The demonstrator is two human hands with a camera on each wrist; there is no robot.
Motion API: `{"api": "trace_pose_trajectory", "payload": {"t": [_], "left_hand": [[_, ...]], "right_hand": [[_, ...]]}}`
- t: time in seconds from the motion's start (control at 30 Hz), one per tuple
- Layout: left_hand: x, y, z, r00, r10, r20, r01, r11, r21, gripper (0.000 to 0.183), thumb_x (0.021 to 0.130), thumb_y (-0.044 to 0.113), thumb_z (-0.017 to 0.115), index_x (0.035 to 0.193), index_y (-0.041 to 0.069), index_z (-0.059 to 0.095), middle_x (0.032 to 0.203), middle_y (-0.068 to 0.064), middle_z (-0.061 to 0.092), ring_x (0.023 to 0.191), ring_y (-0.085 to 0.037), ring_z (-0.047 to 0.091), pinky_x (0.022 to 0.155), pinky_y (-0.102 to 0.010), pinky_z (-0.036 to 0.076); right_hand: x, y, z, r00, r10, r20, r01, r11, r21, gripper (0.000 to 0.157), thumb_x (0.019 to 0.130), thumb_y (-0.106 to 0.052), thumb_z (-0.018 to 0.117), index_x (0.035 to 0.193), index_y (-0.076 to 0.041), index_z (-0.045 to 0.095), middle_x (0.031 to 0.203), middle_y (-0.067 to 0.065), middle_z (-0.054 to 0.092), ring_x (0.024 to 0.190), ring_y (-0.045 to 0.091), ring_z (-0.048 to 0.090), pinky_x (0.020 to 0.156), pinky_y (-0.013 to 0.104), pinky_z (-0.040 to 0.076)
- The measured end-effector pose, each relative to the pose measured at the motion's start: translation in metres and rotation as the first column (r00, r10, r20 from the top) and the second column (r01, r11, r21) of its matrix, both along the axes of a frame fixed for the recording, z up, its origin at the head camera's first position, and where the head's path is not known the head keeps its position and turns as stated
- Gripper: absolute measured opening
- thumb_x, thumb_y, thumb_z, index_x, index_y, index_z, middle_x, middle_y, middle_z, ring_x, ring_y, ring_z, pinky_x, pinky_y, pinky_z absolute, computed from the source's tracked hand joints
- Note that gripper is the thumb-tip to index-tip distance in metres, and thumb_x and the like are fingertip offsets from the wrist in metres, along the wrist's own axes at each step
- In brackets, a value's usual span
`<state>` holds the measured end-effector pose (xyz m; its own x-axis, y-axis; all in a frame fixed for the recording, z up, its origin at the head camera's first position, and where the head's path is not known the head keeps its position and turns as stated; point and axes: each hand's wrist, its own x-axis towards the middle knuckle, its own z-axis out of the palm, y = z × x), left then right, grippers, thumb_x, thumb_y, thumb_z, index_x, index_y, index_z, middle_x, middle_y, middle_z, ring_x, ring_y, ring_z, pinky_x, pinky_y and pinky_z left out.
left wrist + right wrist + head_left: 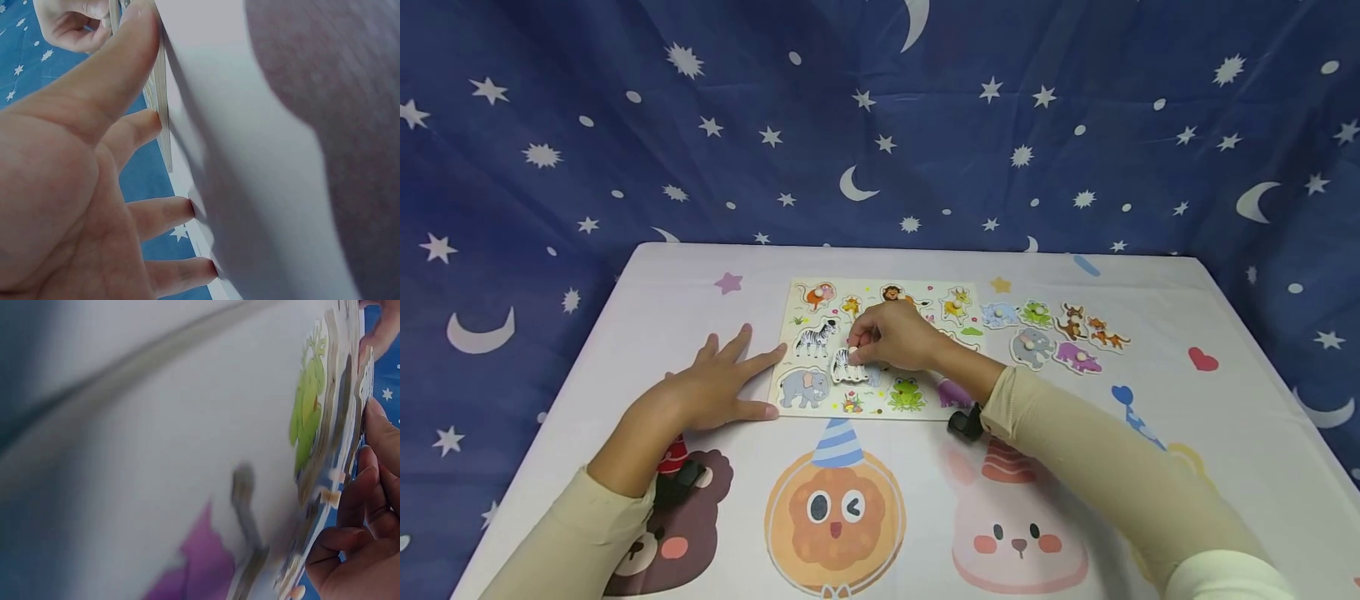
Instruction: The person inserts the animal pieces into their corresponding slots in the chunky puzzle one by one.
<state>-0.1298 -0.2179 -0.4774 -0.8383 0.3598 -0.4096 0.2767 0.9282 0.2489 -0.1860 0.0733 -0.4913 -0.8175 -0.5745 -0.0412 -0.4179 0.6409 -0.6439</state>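
Note:
My right hand [891, 335] pinches a zebra puzzle piece [846, 367] between thumb and finger, low over the animal puzzle board [931, 407]. Just up and left of that piece, the board shows a zebra picture [816, 338]. In the right wrist view, the zebra piece [362, 384] appears edge-on at the fingertips, beyond the frog picture [307, 403]. Spread out flat, my left hand [711, 387] rests at the board's left edge. From the left wrist view, its thumb and index finger touch the board's side [161, 94] while other fingertips rest on the table.
To the right of the board lies a group of loose knobbed pieces, among them a grey elephant [1032, 347], a purple hippo [1078, 357], a frog [1037, 313] and a tiger [1107, 333]. A cartoon-print cloth [1195, 433] covers the table. Behind it hangs a starry blue curtain [955, 125].

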Motion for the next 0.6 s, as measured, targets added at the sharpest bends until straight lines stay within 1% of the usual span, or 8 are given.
{"api": "trace_pose_trajectory", "payload": {"t": [0.13,0.27,0.47,0.6], "left_hand": [[0.0,0.001,0.0,1.0,0.002,-0.003,-0.002,1.0,0.003,0.095,0.081,0.066,0.074,0.16,0.034,0.034,0.169,-0.027,0.01,0.148,-0.067,0.005,0.087,-0.095,0.02],[0.0,0.0,0.0,1.0,0.006,-0.001,-0.006,1.0,0.004,0.095,0.08,0.066,0.074,0.16,0.033,0.034,0.169,-0.027,0.01,0.148,-0.067,0.005,0.087,-0.095,0.02],[0.0,0.0,0.0,1.0,-0.002,-0.002,0.002,1.0,-0.003,0.096,0.079,0.068,0.073,0.16,0.034,0.034,0.169,-0.027,0.01,0.147,-0.067,0.006,0.086,-0.095,0.022],[-0.001,0.0,-0.001,1.0,-0.007,-0.006,0.007,1.0,-0.005,0.096,0.079,0.068,0.073,0.16,0.034,0.034,0.169,-0.027,0.01,0.147,-0.068,0.006,0.085,-0.095,0.022]], "right_hand": [[-0.004,-0.009,-0.004,0.999,-0.033,0.02,0.033,0.999,0.004,0.011,0.084,-0.025,0.086,0.084,-0.02,0.076,0.074,-0.007,0.066,0.071,0.008,0.056,0.071,0.023,0.046],[-0.006,-0.016,-0.004,0.998,-0.054,0.027,0.054,0.999,0.01,0.011,0.085,-0.026,0.085,0.083,-0.02,0.075,0.073,-0.007,0.066,0.071,0.009,0.056,0.073,0.025,0.045],[-0.006,-0.02,0.001,0.997,-0.068,0.025,0.067,0.997,0.031,0.012,0.086,-0.026,0.084,0.083,-0.019,0.075,0.073,-0.006,0.065,0.071,0.011,0.056,0.073,0.026,0.044],[-0.008,-0.019,0.004,0.996,-0.087,0.036,0.086,0.996,0.027,0.012,0.086,-0.025,0.084,0.084,-0.019,0.074,0.073,-0.005,0.066,0.072,0.011,0.056,0.072,0.026,0.045]]}}
